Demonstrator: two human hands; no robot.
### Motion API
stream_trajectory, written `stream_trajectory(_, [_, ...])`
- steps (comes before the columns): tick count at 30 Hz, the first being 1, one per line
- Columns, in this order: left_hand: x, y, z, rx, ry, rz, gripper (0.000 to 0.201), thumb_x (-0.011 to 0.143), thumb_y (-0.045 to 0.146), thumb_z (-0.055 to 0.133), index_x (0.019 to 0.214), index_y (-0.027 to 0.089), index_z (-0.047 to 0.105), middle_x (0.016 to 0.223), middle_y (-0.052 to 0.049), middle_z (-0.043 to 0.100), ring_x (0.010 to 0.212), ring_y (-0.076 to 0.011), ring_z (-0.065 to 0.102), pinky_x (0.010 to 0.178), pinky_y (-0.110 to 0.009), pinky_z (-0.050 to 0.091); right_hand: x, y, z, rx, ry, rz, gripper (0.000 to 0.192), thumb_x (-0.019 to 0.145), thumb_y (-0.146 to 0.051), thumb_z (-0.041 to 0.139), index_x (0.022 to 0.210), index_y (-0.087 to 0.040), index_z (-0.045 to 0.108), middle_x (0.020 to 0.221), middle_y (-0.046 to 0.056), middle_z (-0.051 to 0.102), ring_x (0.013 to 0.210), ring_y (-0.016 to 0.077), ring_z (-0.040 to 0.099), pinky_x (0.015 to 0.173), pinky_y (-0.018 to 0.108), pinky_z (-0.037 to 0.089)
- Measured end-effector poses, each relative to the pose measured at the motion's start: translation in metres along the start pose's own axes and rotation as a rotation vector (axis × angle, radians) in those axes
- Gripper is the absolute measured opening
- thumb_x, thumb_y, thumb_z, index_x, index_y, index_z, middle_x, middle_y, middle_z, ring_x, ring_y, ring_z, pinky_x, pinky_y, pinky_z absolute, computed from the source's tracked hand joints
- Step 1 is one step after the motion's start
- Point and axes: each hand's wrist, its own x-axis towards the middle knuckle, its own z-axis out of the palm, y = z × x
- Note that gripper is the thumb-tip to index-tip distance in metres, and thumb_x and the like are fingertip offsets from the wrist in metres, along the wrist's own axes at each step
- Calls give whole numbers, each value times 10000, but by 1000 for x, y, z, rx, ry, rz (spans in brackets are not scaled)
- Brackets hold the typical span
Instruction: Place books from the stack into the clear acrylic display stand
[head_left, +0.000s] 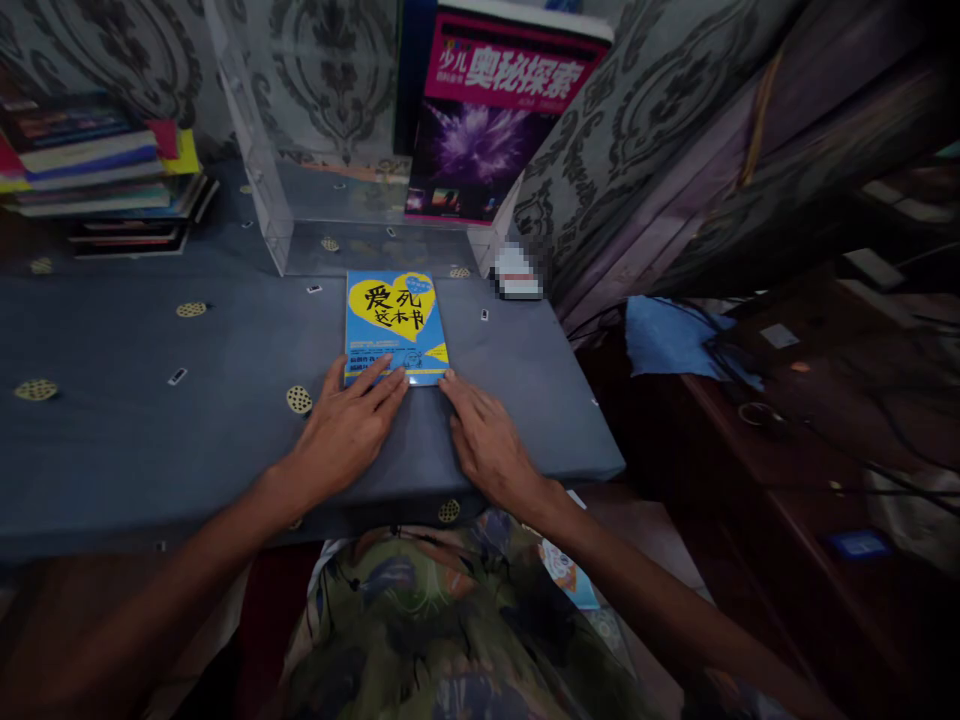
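A blue book (391,325) with a yellow heart on its cover lies flat on the table, cover up. My left hand (351,415) rests on its lower left corner, fingers stretched across the cover and the thumb along the left edge. At the lower right corner, the fingertips of my right hand (486,430) touch the book's edge, with the fingers extended and not wrapped round it. Behind the book stands a clear acrylic rack (300,240), in which a large magenta and black book (480,130) leans at its right side.
A stack of books (105,170) sits at the back left of the cloth-covered table (187,440). A small pixelated item (517,272) lies right of the rack. Beyond the table's right edge, a dark reddish cabinet (750,480) carries cables and a blue cloth (667,340).
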Motion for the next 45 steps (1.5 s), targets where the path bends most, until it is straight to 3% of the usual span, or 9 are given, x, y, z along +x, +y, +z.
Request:
stream_trajectory(8, [-41,-22,-14,25,56,-142,413,1010,166,387,1365,202,596,1392,-116,629,1377,-322,500,1138,-650,284,0,1,0,-113,-6,-29,513,983,-134,372,1493,-144,426,1511,165,494,1411,290,460,1126,546,447])
stream_trajectory(12, [-46,-23,-12,23,65,-163,401,1019,179,387,1364,165,590,1406,-123,616,1381,-319,496,1125,-618,314,1,-5,-1,-228,-18,-69,480,961,-103,386,1426,-81,498,1464,183,542,1447,320,405,1133,560,429])
stream_trajectory(17, [-46,-20,-6,-3,81,-172,400,1017,183,396,1368,155,585,1415,-130,607,1384,-320,490,1124,-601,319,10,-21,1,-226,-126,-171,512,938,-49,362,1434,-54,487,1439,183,568,1442,288,421,1175,532,391])
stream_trajectory(25, [-47,-20,-1,-10,128,-177,398,1011,173,401,1358,161,596,1388,-128,631,1357,-298,520,1129,-564,325,41,-32,14,-6,-219,-338,563,914,-21,359,1460,-99,474,1502,159,510,1472,207,378,1226,477,336])
stream_trajectory(33, [-46,-19,3,23,179,-175,376,1009,175,391,1288,140,640,1297,-134,689,1313,-274,556,1114,-513,361,71,-35,13,90,-343,-353,630,899,-11,358,1522,-100,361,1533,156,470,1475,195,368,1234,461,324])
stream_trajectory(40, [-46,-19,5,-10,207,-174,392,1006,192,409,1347,166,601,1344,-117,663,1307,-266,554,1124,-486,343,108,-32,5,68,-403,-343,451,1043,-219,378,1468,-78,439,1487,186,516,1432,250,437,1206,487,365])
stream_trajectory(45, [-46,-21,6,11,229,-156,387,1000,190,421,1341,161,602,1330,-106,674,1291,-256,569,1109,-463,358,147,-11,17,61,-386,-344,458,1068,-330,374,1498,-178,416,1535,135,474,1457,240,403,1203,497,356])
